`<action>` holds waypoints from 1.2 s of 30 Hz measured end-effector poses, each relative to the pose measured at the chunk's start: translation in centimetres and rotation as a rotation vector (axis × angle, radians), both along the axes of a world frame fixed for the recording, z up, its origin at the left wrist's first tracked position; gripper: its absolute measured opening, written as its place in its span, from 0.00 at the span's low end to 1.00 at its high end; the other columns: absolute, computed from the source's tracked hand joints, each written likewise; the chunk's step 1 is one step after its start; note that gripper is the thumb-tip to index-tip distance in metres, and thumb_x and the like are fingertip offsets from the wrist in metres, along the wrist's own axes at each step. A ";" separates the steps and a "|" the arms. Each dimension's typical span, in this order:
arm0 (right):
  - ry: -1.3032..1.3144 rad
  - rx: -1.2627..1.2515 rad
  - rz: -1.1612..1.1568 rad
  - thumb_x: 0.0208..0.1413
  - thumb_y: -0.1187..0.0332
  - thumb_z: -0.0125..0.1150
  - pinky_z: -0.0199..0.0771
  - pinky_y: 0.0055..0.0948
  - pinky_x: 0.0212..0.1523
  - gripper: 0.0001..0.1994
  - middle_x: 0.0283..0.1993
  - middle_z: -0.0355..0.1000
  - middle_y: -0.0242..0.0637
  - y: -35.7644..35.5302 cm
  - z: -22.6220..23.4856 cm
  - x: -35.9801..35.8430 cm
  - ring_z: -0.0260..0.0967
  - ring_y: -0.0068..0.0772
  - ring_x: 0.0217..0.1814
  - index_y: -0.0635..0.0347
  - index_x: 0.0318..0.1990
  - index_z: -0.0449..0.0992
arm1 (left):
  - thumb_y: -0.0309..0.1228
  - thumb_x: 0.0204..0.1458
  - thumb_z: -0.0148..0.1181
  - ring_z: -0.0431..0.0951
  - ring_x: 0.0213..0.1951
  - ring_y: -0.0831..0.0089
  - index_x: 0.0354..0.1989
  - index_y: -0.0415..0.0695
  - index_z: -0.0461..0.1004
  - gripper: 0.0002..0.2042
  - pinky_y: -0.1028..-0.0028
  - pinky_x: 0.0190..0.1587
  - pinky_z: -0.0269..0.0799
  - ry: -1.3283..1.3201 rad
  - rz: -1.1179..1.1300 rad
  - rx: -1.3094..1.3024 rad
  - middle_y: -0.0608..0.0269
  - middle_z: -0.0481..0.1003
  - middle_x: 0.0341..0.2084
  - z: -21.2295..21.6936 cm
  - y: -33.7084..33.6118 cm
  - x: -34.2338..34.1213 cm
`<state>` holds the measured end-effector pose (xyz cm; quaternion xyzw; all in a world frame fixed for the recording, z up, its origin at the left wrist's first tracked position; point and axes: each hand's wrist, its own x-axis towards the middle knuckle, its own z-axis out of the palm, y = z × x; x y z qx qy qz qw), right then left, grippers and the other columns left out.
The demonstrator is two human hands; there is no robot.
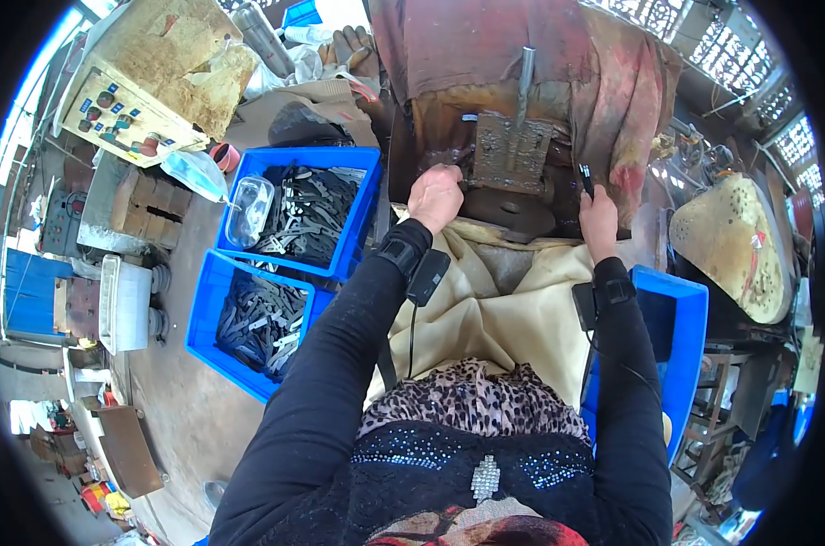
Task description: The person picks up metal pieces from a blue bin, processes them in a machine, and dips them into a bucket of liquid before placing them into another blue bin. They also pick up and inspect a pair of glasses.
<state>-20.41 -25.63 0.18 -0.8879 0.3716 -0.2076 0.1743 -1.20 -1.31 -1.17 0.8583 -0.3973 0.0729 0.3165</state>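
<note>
My left hand (436, 197) is closed at the left edge of the machine's opening, beside a pitted metal plate (511, 150). Whatever its fingers hold, if anything, is hidden. My right hand (600, 223) grips a narrow dark metal piece (586, 179) that points up, its tip shiny. Between the hands, below the plate, lies a dark round disc (512, 212). A metal rod (526, 77) rises behind the plate. Reddish stained cloth (494, 45) drapes over the machine, and a cream apron sheet (494, 300) spans from its front edge to my lap.
Two blue bins, one farther (365, 187) and one nearer (203, 318), stand at my left, full of flat dark metal pieces. A clear plastic tub (249, 211) sits in the farther one. Another blue bin (685, 309) is at my right. A control box (121, 118) stands far left.
</note>
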 end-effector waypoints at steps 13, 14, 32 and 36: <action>0.059 0.029 0.013 0.59 0.63 0.54 0.68 0.55 0.42 0.12 0.35 0.74 0.58 0.0 0.2 0.1 0.71 0.63 0.42 0.64 0.39 0.70 | 0.26 0.46 0.50 0.77 0.38 0.53 0.30 0.44 0.78 0.09 0.58 0.42 0.73 0.028 0.017 0.075 0.51 0.77 0.29 0.3 -0.2 -0.1; 0.061 0.024 0.013 0.59 0.63 0.54 0.68 0.55 0.42 0.12 0.35 0.74 0.58 0.0 0.2 0.1 0.71 0.63 0.42 0.64 0.39 0.70 | 0.26 0.46 0.50 0.77 0.38 0.53 0.30 0.45 0.78 0.09 0.58 0.42 0.73 0.029 0.015 0.078 0.51 0.77 0.29 0.2 -0.2 -0.1; 0.130 0.029 0.016 0.58 0.63 0.54 0.69 0.53 0.42 0.11 0.36 0.74 0.57 0.4 0.5 0.1 0.71 0.62 0.43 0.63 0.39 0.71 | 0.28 0.48 0.50 0.78 0.39 0.53 0.32 0.45 0.79 0.10 0.58 0.43 0.73 0.083 0.028 0.160 0.50 0.79 0.32 1.0 -0.3 -0.3; 0.129 0.028 0.015 0.58 0.63 0.54 0.69 0.53 0.43 0.11 0.36 0.74 0.57 0.5 0.6 0.1 0.71 0.61 0.43 0.63 0.39 0.71 | 0.28 0.48 0.49 0.78 0.40 0.52 0.32 0.45 0.79 0.10 0.58 0.43 0.73 0.094 0.027 0.173 0.50 0.79 0.32 1.1 -0.3 -0.2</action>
